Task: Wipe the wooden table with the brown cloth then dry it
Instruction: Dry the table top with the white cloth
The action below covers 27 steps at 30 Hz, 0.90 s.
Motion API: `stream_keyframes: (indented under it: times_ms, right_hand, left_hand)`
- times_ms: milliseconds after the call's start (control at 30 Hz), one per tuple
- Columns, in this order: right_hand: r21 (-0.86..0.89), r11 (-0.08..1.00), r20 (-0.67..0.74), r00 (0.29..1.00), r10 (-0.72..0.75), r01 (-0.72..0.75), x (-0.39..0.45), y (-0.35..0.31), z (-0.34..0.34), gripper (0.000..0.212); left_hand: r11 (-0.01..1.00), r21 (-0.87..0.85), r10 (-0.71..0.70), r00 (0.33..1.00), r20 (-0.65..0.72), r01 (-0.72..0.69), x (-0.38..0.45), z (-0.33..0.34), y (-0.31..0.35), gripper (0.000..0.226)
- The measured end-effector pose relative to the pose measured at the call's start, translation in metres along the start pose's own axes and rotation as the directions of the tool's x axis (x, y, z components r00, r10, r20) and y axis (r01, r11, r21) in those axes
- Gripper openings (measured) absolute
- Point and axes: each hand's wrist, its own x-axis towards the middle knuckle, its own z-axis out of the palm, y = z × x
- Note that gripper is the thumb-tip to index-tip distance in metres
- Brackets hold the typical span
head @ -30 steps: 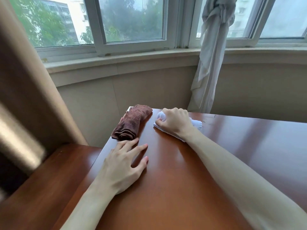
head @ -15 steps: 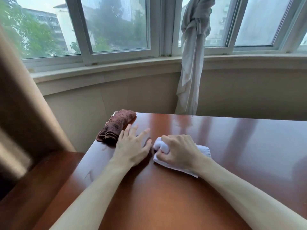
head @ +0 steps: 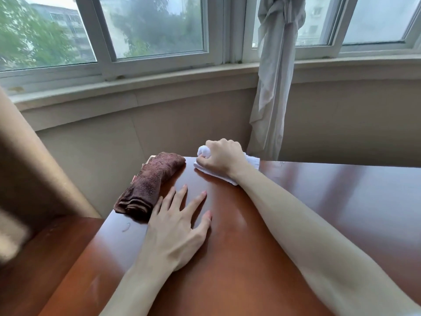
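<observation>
Two cloths, two hands on one wooden table (head: pixel 319 213); brown cloth (head: pixel 150 185), folded, lies along the left edge near the far-left corner; right hand (head: pixel 222 159) grips a white cloth (head: pixel 251 161) at the far edge, partly hidden beneath it; left hand (head: pixel 177 226) rests flat, fingers spread, just beside the brown cloth.

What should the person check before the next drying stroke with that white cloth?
1. White cloth gripped firmly: ok, the right hand is curled round it.
2. Cloth flat on the table: ok at the part showing under the hand; the rest is bunched.
3. Brown cloth out of the way: ok, folded at the left edge, apart from the white cloth.
4. Left hand clear of the stroke: not ok if the stroke comes toward the person; it lies flat, fingers spread, beside the brown cloth.
5. Table dry: cannot tell, the gloss hides any wet.
</observation>
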Motion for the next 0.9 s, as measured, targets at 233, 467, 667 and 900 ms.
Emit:
stream_keyframes:
  times_ms: [233, 467, 667, 900]
  right_hand:
    - [-0.029, 0.974, 0.019, 0.974, 0.225, -0.225, -0.065, 0.05, -0.041, 0.041]
    - [0.051, 0.998, -0.01, 0.999, -0.046, 0.046, -0.23, -0.013, -0.107, 0.045]
    - [-0.008, 0.996, 0.101, 0.991, 0.09, -0.09, -0.204, 0.009, -0.108, 0.045]
    - [-0.115, 0.934, 0.003, 0.94, 0.34, -0.338, -0.077, 0.113, -0.052, 0.05]
  left_hand:
    - [1.0, -0.004, -0.017, 0.999, 0.047, 0.017, 0.005, -0.002, 0.001, 0.064]
    - [1.0, -0.003, -0.023, 0.997, 0.073, 0.023, 0.002, -0.01, 0.006, 0.058]
    - [0.999, -0.038, -0.018, 0.998, 0.068, 0.021, -0.003, -0.01, 0.006, 0.056]
    - [0.999, -0.042, -0.025, 1.0, -0.007, 0.024, 0.003, -0.001, 0.0, 0.068]
